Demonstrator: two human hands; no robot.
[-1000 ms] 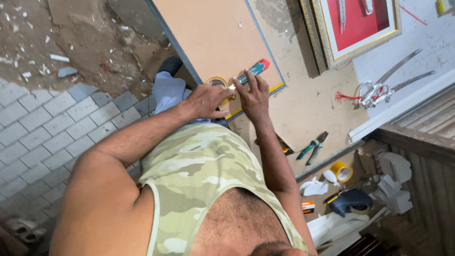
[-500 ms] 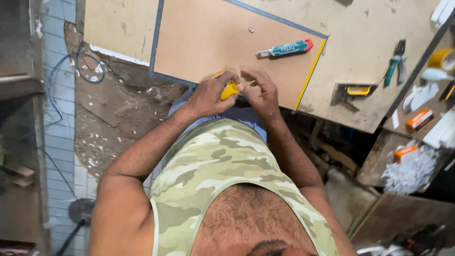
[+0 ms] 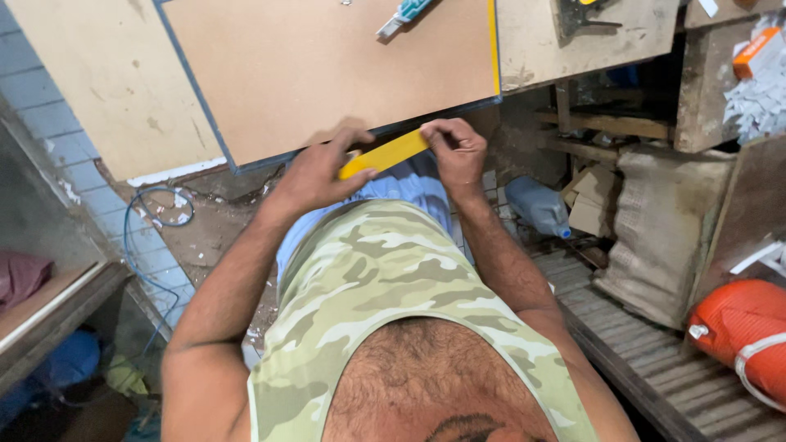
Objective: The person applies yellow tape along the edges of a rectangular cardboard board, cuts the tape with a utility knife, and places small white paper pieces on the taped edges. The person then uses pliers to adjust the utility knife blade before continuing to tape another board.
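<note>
While both hands, left hand (image 3: 315,173) and right hand (image 3: 454,151), pinch the yellow strip (image 3: 385,154) (fingers clamped at each end), uneven pull could twist it

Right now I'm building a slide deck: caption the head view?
Both hands, left hand and right hand, stretch yellow tape beside a brown board.

Yellow strip (image 3: 385,153), camouflage vest (image 3: 393,286).

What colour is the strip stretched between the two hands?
Yellow: the strip runs from the left hand to the right hand, clearest in the head view.
</note>
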